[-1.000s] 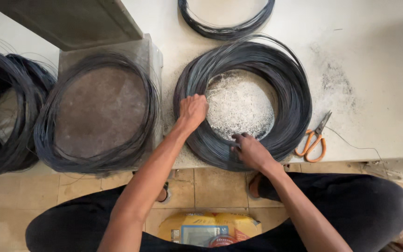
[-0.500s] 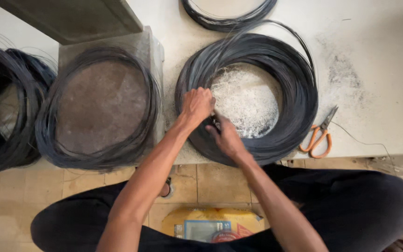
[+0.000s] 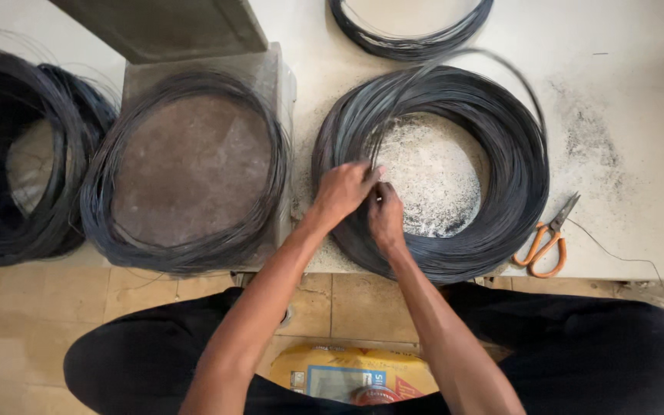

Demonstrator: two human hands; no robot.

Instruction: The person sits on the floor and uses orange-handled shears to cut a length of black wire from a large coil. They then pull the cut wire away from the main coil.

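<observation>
A large coil of thin dark wire [image 3: 501, 169] lies flat on the pale worktop, its many loops wound into a thick ring around a bare, dusty middle. A few loose strands lift off its upper edge, slightly blurred.

1. My left arm reaches forward and up from the lower left, bare to the elbow, wrist straight.
2. My left hand [image 3: 341, 190] is curled, fingertips pinched in a closed grip.
3. My right hand [image 3: 386, 217] sits just beside it, fingers bent in, nearly touching.
</observation>
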